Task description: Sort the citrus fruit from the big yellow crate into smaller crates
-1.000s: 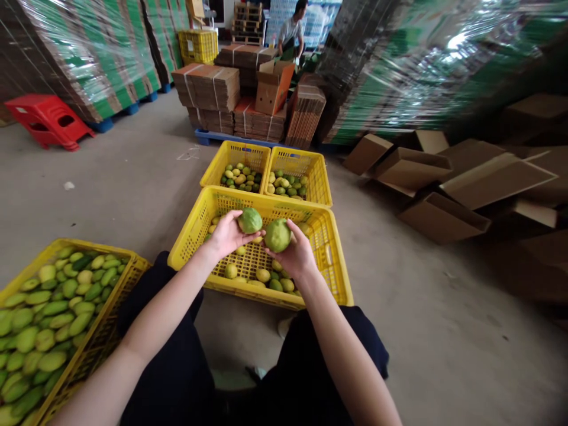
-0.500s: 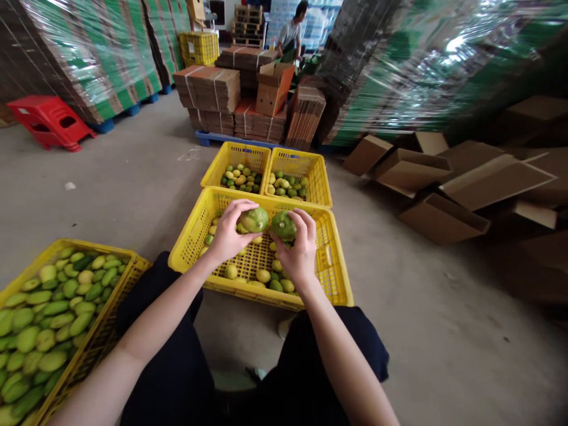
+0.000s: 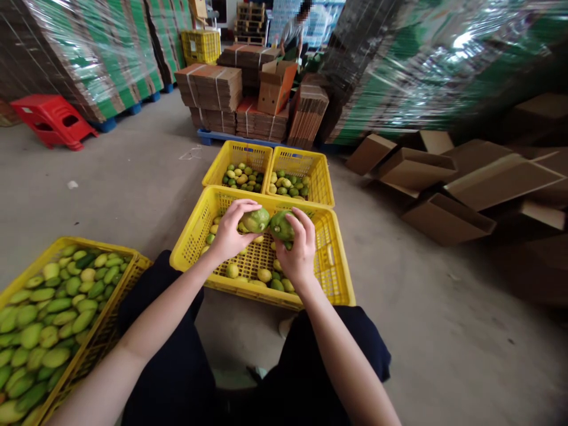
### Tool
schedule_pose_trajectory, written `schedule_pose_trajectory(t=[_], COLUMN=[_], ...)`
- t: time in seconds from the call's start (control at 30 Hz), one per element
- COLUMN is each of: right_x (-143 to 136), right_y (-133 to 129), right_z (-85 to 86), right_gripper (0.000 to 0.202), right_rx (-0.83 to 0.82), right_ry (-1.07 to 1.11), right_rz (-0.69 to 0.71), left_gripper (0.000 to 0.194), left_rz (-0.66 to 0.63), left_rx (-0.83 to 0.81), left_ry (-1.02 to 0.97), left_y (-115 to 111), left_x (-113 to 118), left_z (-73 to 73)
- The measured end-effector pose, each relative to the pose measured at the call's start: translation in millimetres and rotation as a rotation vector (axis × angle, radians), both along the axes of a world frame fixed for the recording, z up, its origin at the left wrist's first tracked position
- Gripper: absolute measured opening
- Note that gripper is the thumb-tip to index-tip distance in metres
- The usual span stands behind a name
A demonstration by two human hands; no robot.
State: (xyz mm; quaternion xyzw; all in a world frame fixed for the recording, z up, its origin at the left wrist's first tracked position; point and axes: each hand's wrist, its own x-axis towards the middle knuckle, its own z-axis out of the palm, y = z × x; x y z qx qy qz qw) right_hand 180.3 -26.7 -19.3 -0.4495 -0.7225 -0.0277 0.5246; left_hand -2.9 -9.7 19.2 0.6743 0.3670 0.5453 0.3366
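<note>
My left hand (image 3: 234,231) is closed around a mottled green-yellow papaya (image 3: 256,220), its end facing me. In my right hand (image 3: 300,242) is a darker green papaya (image 3: 283,226), gripped between thumb and fingers. The two fruits are side by side, almost touching, above a large yellow crate (image 3: 338,266). Inside that crate, yellow and green papayas (image 3: 264,275) lie around its sides, and the slotted floor shows in the middle. At lower left, another yellow crate (image 3: 126,278) is full of green and yellowish papayas (image 3: 60,305).
Two yellow crates (image 3: 326,177) with fruit adjoin the large one at its far side. Behind them, flattened cartons (image 3: 217,89) sit on a blue pallet (image 3: 208,136). Open cardboard boxes (image 3: 417,168) lie at right, a red stool (image 3: 53,121) at left. A person (image 3: 293,32) is at the back.
The papaya in my right hand has turned slightly and sits a little closer to the left one. My left hand has barely moved. The view has shifted slightly.
</note>
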Motion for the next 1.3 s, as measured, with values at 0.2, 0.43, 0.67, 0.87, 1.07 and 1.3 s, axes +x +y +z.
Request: schedule_pose_trajectory(t=[0.2, 0.43, 0.67, 0.87, 1.07, 1.3], right_x=[0, 1, 0, -1, -6, -7], right_y=[-3, -4, 4, 8, 7, -3], right_z=[10.2, 33.2, 27.8, 20.3, 17.1, 15.4], right_gripper=[0.048, 0.039, 0.034, 0.047, 0.043, 0.061], right_rx=[-0.077, -0.788, -1.385, -1.593, -1.554, -0.574], right_ry=[0.128, 0.852, 1.202, 1.202, 1.144, 0.667], right_rz=[0.026, 0.227, 0.337, 0.334, 0.322, 0.045], left_gripper=[0.056, 0.037, 0.063, 0.065, 0.064, 0.05], left_rz=[0.02, -0.156, -0.286, -0.305, -0.259, -0.01], left_rx=[-0.196, -0.85, -1.192, -1.212, -1.111, -0.332], left_ry=[-0.16, -0.384, -0.236, -0.226, -0.132, -0.121], left_y=[0, 9, 16, 18, 19, 7], left_x=[0, -2, -1, -4, -4, -3], left_z=[3.5, -1.3, -16.3, -28.9, -31.5, -15.8])
